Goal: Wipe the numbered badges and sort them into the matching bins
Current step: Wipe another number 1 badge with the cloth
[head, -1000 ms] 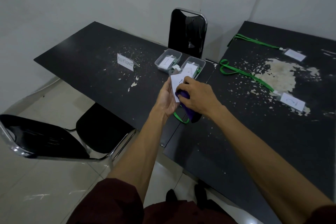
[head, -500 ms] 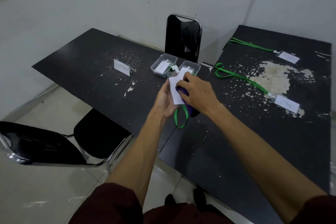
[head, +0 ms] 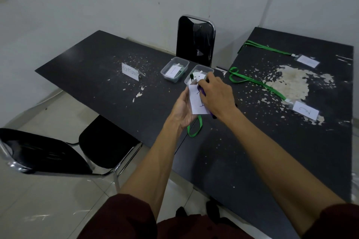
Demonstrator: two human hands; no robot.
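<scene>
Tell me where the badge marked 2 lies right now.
In the head view, the badge marked 2 lies on the right-hand table, at the near end of a green lanyard, beside the pale worn patch.

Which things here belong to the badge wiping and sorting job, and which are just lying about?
Part of the job: held badge in the left hand; purple cloth in the right hand; bin with the 1 card; second bin; badge marked 2; far badge.

Lying about: RECEPTIONIST sign; far chair; near chair.
</scene>
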